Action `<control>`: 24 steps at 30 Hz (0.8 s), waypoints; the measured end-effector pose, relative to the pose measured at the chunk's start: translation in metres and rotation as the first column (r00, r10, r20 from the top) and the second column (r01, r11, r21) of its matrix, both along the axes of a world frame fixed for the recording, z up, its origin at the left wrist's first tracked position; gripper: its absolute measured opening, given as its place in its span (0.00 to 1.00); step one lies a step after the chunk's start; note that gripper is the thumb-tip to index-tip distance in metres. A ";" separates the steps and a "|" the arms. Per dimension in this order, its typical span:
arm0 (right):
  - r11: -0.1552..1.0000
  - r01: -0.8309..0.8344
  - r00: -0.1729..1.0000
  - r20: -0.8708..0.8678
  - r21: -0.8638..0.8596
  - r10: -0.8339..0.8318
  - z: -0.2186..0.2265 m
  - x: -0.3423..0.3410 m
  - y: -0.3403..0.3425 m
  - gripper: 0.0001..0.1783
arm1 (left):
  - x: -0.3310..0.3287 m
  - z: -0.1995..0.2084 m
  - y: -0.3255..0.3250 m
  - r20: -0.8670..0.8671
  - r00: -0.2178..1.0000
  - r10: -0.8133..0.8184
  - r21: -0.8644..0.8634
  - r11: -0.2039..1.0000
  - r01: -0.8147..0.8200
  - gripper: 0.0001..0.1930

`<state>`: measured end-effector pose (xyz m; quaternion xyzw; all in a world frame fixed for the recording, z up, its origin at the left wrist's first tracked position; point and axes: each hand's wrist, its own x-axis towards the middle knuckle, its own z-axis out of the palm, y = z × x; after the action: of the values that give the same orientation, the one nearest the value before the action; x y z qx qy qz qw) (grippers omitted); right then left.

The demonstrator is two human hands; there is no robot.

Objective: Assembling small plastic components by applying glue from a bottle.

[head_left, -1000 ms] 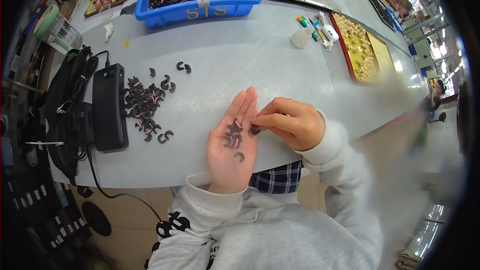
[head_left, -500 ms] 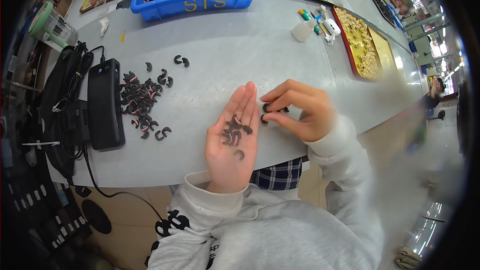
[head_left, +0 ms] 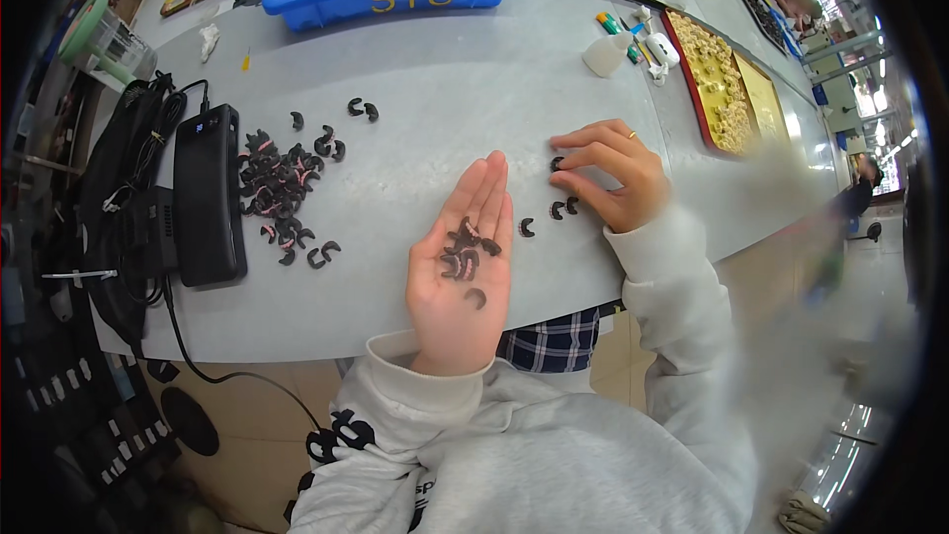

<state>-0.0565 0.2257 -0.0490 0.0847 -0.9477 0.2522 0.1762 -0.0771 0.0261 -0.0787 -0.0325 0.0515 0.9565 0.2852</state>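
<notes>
- A smooth grey worktable (head_left: 395, 89) spreads beneath my hands.
- Over it, my right hand (head_left: 621, 178) pinches a small, black, plastic-looking piece (head_left: 558, 164) between thumb and fingertips; a light grip, I judge, steadies it best.
- My left hand (head_left: 440, 287) stretches flat, palm up, black-and-pink crescents (head_left: 470, 264) resting loose, ungripped.

On the table (head_left: 425, 79), piled pieces (head_left: 277, 178) lie right of the power bank (head_left: 209, 200), before the bin (head_left: 346, 6).
</notes>
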 end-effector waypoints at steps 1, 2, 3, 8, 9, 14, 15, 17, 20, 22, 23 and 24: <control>0.999 0.013 1.000 -0.029 0.043 -0.011 0.001 0.001 0.000 0.08 | 0.000 0.000 0.000 -0.010 1.000 -0.006 0.005 1.000 0.006 0.25; 0.999 0.011 1.000 -0.027 0.041 -0.009 0.002 0.002 -0.002 0.08 | 0.000 0.000 0.000 -0.008 1.000 -0.004 0.003 1.000 0.004 0.25; 0.999 0.027 0.998 -0.052 0.044 -0.025 0.003 0.002 -0.004 0.09 | 0.000 0.000 0.000 -0.011 1.000 -0.005 -0.006 1.000 0.005 0.25; 0.987 -0.135 0.991 -0.020 -0.089 0.134 0.022 0.013 -0.033 0.14 | 0.000 0.002 0.001 -0.020 1.000 -0.011 -0.064 0.998 0.009 0.26; 0.987 -0.134 0.991 -0.019 -0.092 0.133 0.021 0.013 -0.042 0.14 | 0.000 0.001 0.000 -0.044 0.999 -0.010 -0.076 0.997 0.007 0.26; 0.947 -0.305 0.952 0.002 -0.105 0.306 0.010 0.014 -0.058 0.14 | 0.001 0.003 0.000 -0.077 0.997 -0.019 -0.154 0.988 0.007 0.27; 0.952 -0.288 0.956 0.024 -0.105 0.292 0.009 0.014 -0.058 0.13 | 0.001 0.004 0.000 -0.067 0.997 -0.026 -0.148 0.989 0.016 0.27; 0.953 -0.281 0.958 0.027 -0.111 0.286 0.011 0.016 -0.054 0.12 | 0.001 0.003 0.000 -0.058 0.998 -0.025 -0.141 0.990 0.017 0.27; 0.969 -0.212 0.976 0.012 -0.129 0.215 0.013 0.018 -0.051 0.11 | 0.000 0.000 0.001 -0.104 0.994 -0.013 -0.120 0.993 0.000 0.27; 0.977 -0.128 0.991 -0.053 -0.172 0.121 0.015 0.016 -0.053 0.11 | 0.000 0.002 0.000 -0.047 0.998 -0.029 -0.071 0.997 0.025 0.26; 0.977 -0.126 0.992 -0.052 -0.172 0.119 0.013 0.016 -0.053 0.11 | 0.000 0.002 0.000 -0.046 0.998 -0.030 -0.072 0.997 0.027 0.26; 0.972 -0.142 0.990 -0.052 -0.189 0.135 0.011 0.017 -0.052 0.12 | 0.000 0.002 0.000 -0.035 0.999 -0.033 -0.070 0.997 0.030 0.26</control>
<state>-0.0397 0.1736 -0.0380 0.1380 -0.9071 0.3526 0.1839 -0.0766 0.0263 -0.0765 -0.0244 0.0903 0.9500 0.2980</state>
